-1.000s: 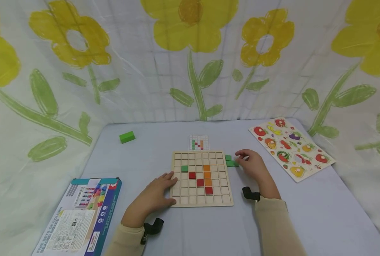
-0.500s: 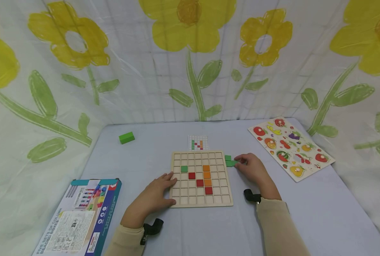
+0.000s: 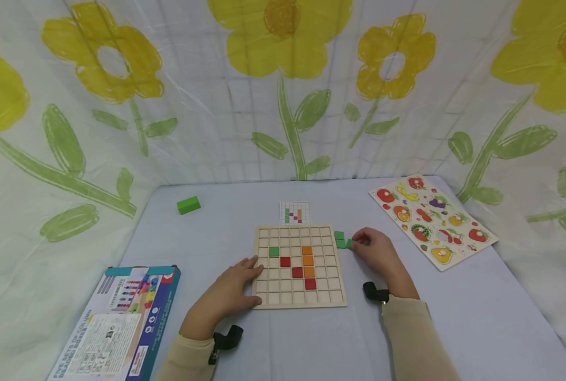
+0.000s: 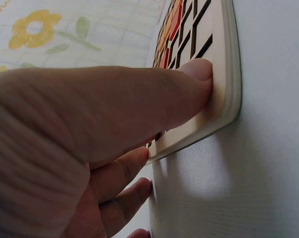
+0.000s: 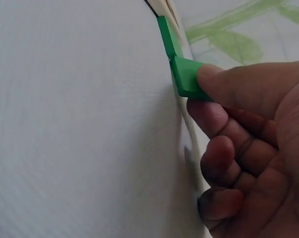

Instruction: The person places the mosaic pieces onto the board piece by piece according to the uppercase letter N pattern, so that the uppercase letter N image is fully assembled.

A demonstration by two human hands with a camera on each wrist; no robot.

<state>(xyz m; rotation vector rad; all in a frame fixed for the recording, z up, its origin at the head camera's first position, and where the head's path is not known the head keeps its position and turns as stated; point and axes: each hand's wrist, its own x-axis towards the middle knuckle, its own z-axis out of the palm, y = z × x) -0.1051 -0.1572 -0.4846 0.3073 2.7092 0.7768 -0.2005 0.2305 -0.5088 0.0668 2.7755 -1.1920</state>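
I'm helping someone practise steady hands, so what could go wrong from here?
The right hand pinches a flat green square tile near one edge, so it might slip. Two other flat green square tiles lie close beside it and could get nudged. The left hand rests on the square wooden grid board; a jerk might shift the board toward the white printed grid card just behind.

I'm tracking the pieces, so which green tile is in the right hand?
The rightmost green tile, pinched by the right hand. Two loose green tiles lie ungripped nearer the board; the fourth sits on it.
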